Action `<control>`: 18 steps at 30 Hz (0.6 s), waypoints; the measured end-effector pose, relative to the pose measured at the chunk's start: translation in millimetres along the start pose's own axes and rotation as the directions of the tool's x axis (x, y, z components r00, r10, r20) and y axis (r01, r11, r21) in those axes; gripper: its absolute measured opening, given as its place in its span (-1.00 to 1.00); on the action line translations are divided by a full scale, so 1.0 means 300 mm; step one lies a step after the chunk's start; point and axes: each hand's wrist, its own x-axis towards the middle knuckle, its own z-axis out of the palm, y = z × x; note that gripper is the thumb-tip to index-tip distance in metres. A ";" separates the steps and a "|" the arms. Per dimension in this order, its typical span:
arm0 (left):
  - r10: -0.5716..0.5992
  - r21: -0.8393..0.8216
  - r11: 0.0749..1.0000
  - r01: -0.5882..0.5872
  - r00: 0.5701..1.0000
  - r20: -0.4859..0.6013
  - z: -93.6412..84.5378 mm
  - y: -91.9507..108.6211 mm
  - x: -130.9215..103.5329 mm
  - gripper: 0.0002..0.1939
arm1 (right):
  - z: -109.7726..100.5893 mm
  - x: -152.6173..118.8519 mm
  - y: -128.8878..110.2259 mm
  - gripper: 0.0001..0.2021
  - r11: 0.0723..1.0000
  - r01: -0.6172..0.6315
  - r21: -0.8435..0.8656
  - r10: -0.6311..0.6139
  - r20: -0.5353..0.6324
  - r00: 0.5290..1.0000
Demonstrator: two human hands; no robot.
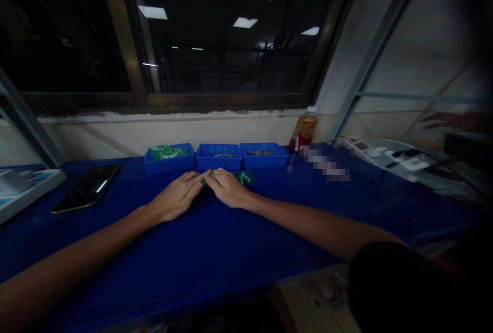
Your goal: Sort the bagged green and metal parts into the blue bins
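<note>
Green piece [211, 173] between fingers [195, 177], over blue tabletop [211, 251]

Bottle label [302, 141] too blurred, no text readable

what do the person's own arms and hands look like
The left hand and right hand are ungloved, and no rings can be made out on the fingers in this dim light. The forearms are bare, with no watch in sight. A dark sleeve ends near the right elbow; no left sleeve shows.
</note>
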 end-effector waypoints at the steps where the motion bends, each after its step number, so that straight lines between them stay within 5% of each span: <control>1: -0.012 0.022 1.000 0.012 1.000 -0.006 0.001 0.002 0.001 -0.54 | 0.002 0.002 0.002 -0.64 1.000 -0.021 -0.014 0.021 -0.008 1.000; 8: -0.078 0.063 0.994 0.084 0.992 -0.100 0.012 0.006 0.004 -0.66 | 0.003 -0.006 0.003 -0.68 0.992 -0.099 -0.078 0.092 -0.093 0.991; 13: -0.093 0.135 0.986 0.102 0.993 -0.073 0.001 0.021 0.005 -0.66 | -0.004 -0.024 -0.009 -0.70 0.998 -0.056 -0.042 0.052 -0.089 0.995; 18: -0.238 -0.090 0.969 0.228 0.964 -0.122 -0.012 0.005 0.004 -0.49 | 0.002 -0.027 -0.005 -0.64 0.997 0.056 0.056 -0.049 -0.118 0.992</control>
